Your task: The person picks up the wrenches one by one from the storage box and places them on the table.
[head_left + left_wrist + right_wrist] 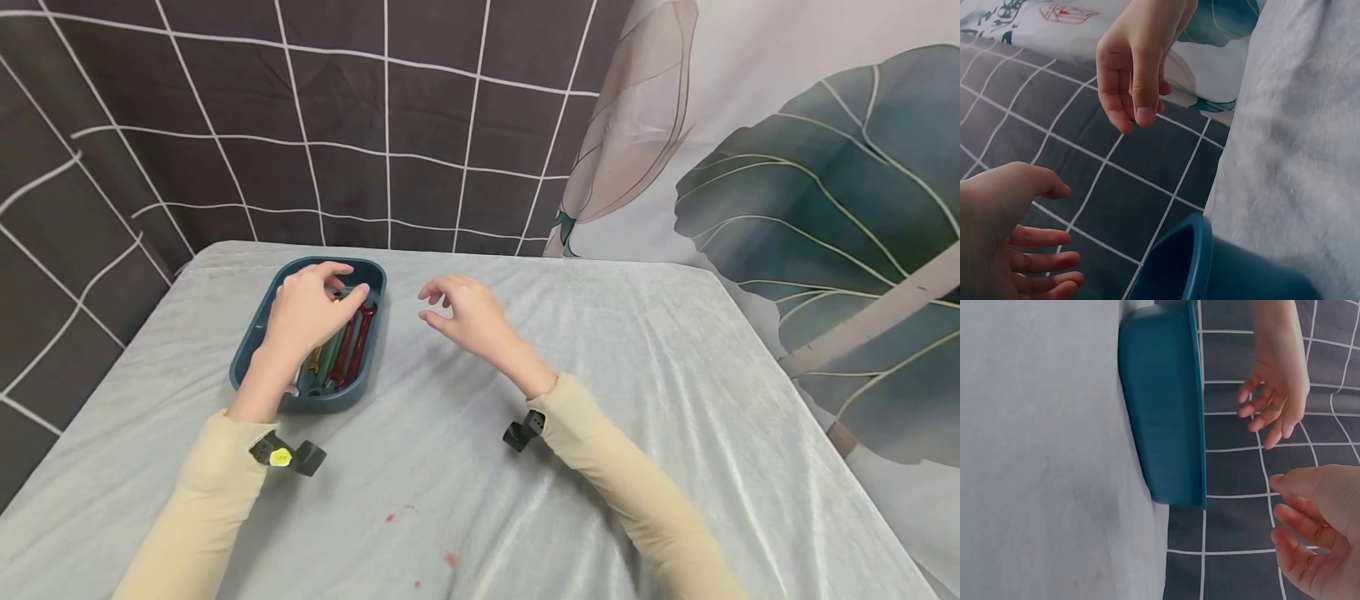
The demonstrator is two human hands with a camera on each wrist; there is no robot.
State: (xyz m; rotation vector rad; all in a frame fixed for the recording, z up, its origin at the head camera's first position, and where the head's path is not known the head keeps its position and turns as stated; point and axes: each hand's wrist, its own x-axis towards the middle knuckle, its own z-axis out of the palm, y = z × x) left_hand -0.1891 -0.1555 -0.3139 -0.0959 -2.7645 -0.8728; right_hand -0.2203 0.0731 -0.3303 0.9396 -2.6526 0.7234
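Observation:
A blue plastic tray (330, 403) lies on the cloth-covered table at the left in the head view. Inside it are several wrenches, among them dark red wrenches (362, 342), a green wrench (327, 360) and a yellowish one (314, 359). My left hand (306, 310) hovers over the tray with fingers loosely bent, holding nothing; it hides part of the contents. To the right of the tray my right hand (472, 315) is raised above the cloth, fingers relaxed and nothing in them. Both wrist views show the two hands apart, above the tray's rim.
The pale grey cloth (600, 350) on the table has wrinkles and a few small reddish spots (450, 558) near the front. A dark wall covering with white grid lines (427, 117) stands behind, and a leaf-patterned curtain (810, 208) hangs at the right.

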